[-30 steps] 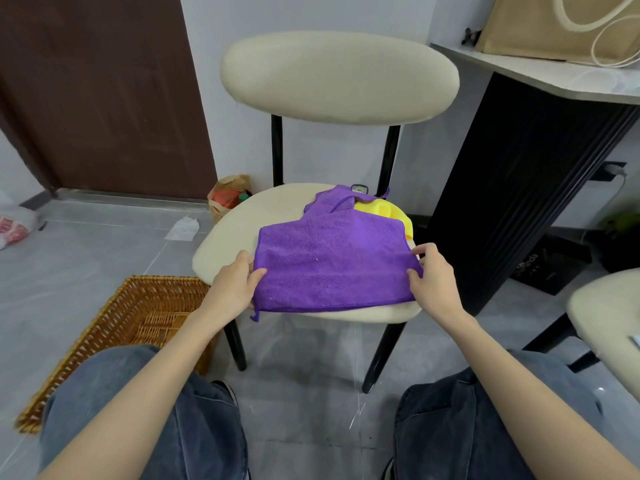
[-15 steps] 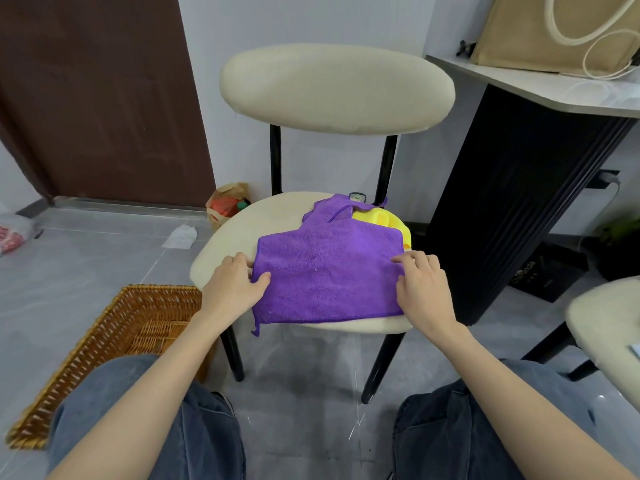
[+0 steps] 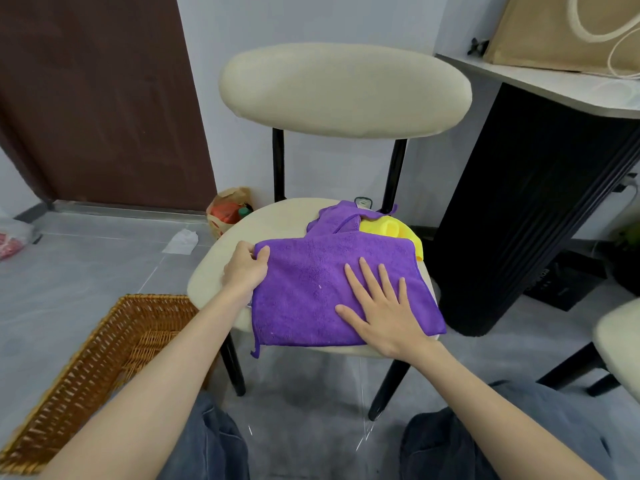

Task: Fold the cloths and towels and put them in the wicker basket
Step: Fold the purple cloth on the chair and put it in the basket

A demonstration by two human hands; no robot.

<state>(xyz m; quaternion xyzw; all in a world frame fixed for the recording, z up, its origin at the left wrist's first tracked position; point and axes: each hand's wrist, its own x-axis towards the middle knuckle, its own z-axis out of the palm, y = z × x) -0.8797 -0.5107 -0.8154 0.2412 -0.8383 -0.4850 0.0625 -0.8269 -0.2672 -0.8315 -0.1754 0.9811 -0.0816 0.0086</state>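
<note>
A purple cloth [image 3: 311, 289] lies folded flat on the cream chair seat [image 3: 277, 220]. My left hand [image 3: 244, 268] pinches its far left corner, thumb on top. My right hand [image 3: 379, 306] presses flat on the cloth's right half with fingers spread. Behind it lie a second purple cloth [image 3: 341, 220] and a yellow cloth [image 3: 391, 228], bunched at the back right of the seat. The wicker basket [image 3: 104, 368] stands on the floor to the left of the chair, with nothing visible in the part that shows.
A black ribbed table base [image 3: 526, 209] stands close on the right of the chair under a white top [image 3: 554, 84] with a tan bag [image 3: 561, 32]. Another cream seat [image 3: 620, 341] is at the right edge. A paper bag [image 3: 228, 213] sits on the floor behind.
My right hand moved from the cloth's right edge onto its top and now lies flat. My left hand shifted up to the far left corner. The view moved closer.
</note>
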